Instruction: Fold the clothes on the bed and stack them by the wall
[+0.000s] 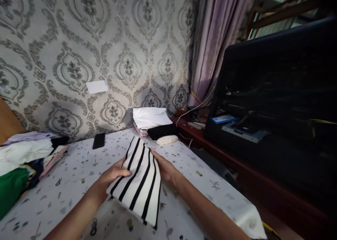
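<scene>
A folded white garment with black stripes (142,178) is held up between my two hands, tilted above the bed. My left hand (113,175) grips its left edge, with the thumb lying across the front and the other fingers hidden behind. On the opposite side, my right hand (163,166) holds the right edge, most of its fingers out of sight behind the cloth. Just beyond the garment is a stack of folded clothes (152,117) with a white piece on top. Beside that stack lie a folded black cloth (163,130) and a cream one (167,140).
A loose heap of clothes (26,154) lies at the left. A black phone (99,141) rests near the wall on the patterned bedsheet (79,166). To the right, a large dark television (273,92) stands on a reddish-brown cabinet (221,145), with a white cable (195,108) nearby.
</scene>
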Tool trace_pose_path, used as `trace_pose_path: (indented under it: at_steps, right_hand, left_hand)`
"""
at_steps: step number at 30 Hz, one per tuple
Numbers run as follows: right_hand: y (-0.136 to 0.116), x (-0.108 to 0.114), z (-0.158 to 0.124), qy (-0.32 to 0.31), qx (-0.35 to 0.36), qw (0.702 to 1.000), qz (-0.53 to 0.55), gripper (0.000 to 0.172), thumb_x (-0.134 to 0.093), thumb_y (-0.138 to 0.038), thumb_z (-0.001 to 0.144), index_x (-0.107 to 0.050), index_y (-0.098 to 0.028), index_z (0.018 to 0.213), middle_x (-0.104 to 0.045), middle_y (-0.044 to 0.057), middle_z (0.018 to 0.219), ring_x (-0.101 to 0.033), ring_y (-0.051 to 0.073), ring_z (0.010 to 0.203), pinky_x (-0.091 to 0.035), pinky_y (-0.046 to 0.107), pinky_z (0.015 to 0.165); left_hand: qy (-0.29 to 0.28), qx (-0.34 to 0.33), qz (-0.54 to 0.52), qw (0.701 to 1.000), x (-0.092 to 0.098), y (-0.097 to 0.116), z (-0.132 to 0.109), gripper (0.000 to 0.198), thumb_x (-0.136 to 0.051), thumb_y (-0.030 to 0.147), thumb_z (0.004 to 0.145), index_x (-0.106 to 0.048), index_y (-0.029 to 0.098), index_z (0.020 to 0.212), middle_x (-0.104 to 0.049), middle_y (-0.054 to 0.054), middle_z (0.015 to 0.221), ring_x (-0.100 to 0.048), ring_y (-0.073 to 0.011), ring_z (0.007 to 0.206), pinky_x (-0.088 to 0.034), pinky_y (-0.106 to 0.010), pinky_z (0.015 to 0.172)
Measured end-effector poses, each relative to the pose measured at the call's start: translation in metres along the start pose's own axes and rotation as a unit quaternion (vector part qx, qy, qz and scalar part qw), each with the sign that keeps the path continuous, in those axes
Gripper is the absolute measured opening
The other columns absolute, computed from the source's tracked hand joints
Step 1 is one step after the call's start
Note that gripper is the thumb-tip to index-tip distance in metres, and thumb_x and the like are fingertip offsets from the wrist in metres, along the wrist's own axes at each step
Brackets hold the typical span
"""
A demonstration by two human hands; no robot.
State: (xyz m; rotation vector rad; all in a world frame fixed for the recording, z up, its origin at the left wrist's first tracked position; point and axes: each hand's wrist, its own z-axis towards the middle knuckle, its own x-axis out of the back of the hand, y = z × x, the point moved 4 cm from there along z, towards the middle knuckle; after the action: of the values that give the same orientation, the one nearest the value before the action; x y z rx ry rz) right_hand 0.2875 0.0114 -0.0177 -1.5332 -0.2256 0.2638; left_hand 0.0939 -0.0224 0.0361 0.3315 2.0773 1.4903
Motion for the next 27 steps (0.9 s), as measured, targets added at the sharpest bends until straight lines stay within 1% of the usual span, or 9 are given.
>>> trace_pose_path:
  at_steps: [3,6,8,11,14,18,21,24,27]
  right_hand:
    - [0.0,-0.001,-0.007,-0.062,-0.039,0.981,0.18,0.066,-0.063,-0.073,0.08,-0.069,-0.015,0.111,-0.074,0.015,0.113,-0.067,0.03,0.115,-0.05,0.046,0.101]
    - [-0.002,0.008,-0.011,-0.082,-0.041,0.97,0.225,0.063,-0.088,-0.053,0.061,-0.069,-0.015,0.108,-0.075,0.013,0.11,-0.069,0.029,0.112,-0.047,0.045,0.106]
    - [0.0,0.012,-0.013,-0.113,-0.055,0.966,0.227,0.065,-0.093,-0.044,0.055,-0.069,-0.015,0.108,-0.076,0.013,0.108,-0.07,0.029,0.108,-0.046,0.044,0.107]
    - [0.007,0.017,-0.014,-0.149,-0.071,0.957,0.237,0.064,-0.094,-0.037,0.054,-0.069,-0.014,0.108,-0.077,0.013,0.105,-0.072,0.028,0.104,-0.049,0.044,0.104]
    - [0.011,0.033,-0.009,-0.125,-0.074,0.958,0.246,0.058,-0.093,-0.034,0.057,-0.069,-0.013,0.106,-0.077,0.012,0.101,-0.074,0.026,0.095,-0.054,0.042,0.096]
    - [-0.011,0.083,0.019,-0.019,-0.042,0.973,0.225,0.047,-0.089,-0.034,0.064,-0.069,-0.015,0.101,-0.078,0.008,0.093,-0.075,0.022,0.084,-0.058,0.037,0.087]
    - [-0.045,0.127,0.059,0.037,-0.004,0.982,0.187,0.037,-0.087,-0.029,0.067,-0.069,-0.016,0.096,-0.077,0.006,0.088,-0.075,0.02,0.078,-0.059,0.035,0.085]
    - [-0.073,0.165,0.106,0.083,0.01,0.986,0.142,0.025,-0.081,-0.022,0.073,-0.068,-0.016,0.094,-0.077,0.006,0.084,-0.073,0.019,0.075,-0.06,0.035,0.083]
    - [-0.085,0.195,0.151,0.113,0.007,0.987,0.115,0.016,-0.074,-0.017,0.078,-0.065,-0.016,0.092,-0.075,0.005,0.077,-0.071,0.018,0.069,-0.061,0.035,0.078]
  left_hand:
    - [-0.042,0.013,0.004,0.999,0.0,0.0,0.0,0.105,-0.077,0.018,0.056,-0.038,0.023,0.153,-0.071,-0.011,0.127,-0.07,-0.0344,0.109,-0.057,-0.04,0.089]
    - [-0.076,0.03,0.006,0.997,0.003,-0.007,0.006,0.103,-0.076,0.017,0.054,-0.042,0.021,0.151,-0.074,-0.012,0.119,-0.072,-0.0332,0.101,-0.059,-0.036,0.078]
    - [-0.092,0.038,0.0,0.995,0.003,-0.01,0.011,0.102,-0.075,0.016,0.053,-0.044,0.022,0.15,-0.075,-0.011,0.115,-0.073,-0.0329,0.099,-0.058,-0.035,0.076]
    - [-0.113,0.048,-0.005,0.992,0.001,-0.009,0.019,0.101,-0.074,0.016,0.051,-0.046,0.023,0.148,-0.076,-0.01,0.111,-0.073,-0.0334,0.097,-0.058,-0.036,0.076]
    - [-0.116,0.062,0.025,0.991,0.001,0.002,0.028,0.097,-0.075,0.017,0.053,-0.05,0.023,0.146,-0.076,-0.01,0.113,-0.073,-0.0334,0.097,-0.059,-0.037,0.076]
    - [-0.104,0.044,0.102,0.988,0.012,0.045,0.056,0.083,-0.078,0.021,0.061,-0.056,0.023,0.14,-0.073,-0.01,0.121,-0.071,-0.0316,0.103,-0.058,-0.038,0.083]
    - [-0.075,0.002,0.142,0.987,0.025,0.09,0.096,0.075,-0.081,0.022,0.062,-0.061,0.023,0.135,-0.071,-0.01,0.125,-0.069,-0.0306,0.11,-0.057,-0.037,0.088]
    - [-0.007,-0.045,0.151,0.988,0.04,0.132,0.148,0.069,-0.083,0.017,0.06,-0.066,0.023,0.126,-0.072,-0.011,0.123,-0.069,-0.0286,0.107,-0.058,-0.033,0.082]
    - [0.111,-0.085,0.116,0.983,0.055,0.16,0.204,0.058,-0.082,0.01,0.056,-0.072,0.019,0.112,-0.075,-0.013,0.108,-0.073,-0.0267,0.091,-0.059,-0.033,0.071]
